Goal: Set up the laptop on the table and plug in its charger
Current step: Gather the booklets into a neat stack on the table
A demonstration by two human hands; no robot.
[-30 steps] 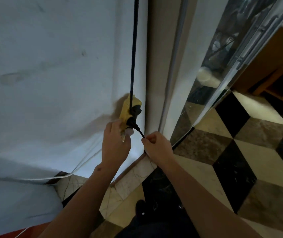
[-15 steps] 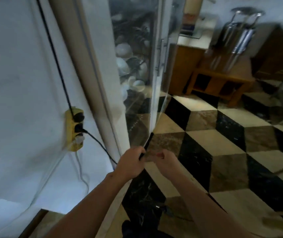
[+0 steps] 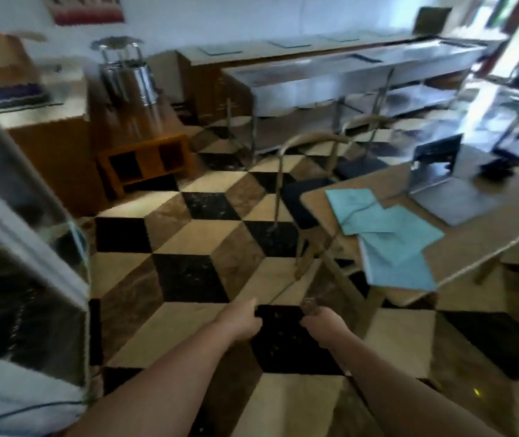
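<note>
Laptop [image 3: 441, 181] is open on the surface [image 3: 485, 234], far right of the scene, screen up and facing roughly toward the camera's right. Both hands are low centre, over the checkered floor [image 3: 189, 234], well apart from the laptop.

Left hand [image 3: 241, 320] and right hand [image 3: 323, 323] are side by side with a gap between them, fingers curled in. A thin cable [image 3: 286, 287] runs from between the hands up and right toward the surface edge; the frame is motion-blurred, so I can't tell for sure which hand pinches it. Likely the left, with the right curled on something dark, possibly the cable end.

Key relation: the laptop lies up-right of the fingers, and the cable's long axis already points along that diagonal. Right hand is the nearer one to the laptop.

Blue cloths [image 3: 387, 228] lie on the near-left corner of the surface, between hands and laptop. A chair [image 3: 312, 143] stands just beside that corner.

Judgement: the cable end must travel right and far, past the cloths; snagging on the chair leg is the risk.
</note>
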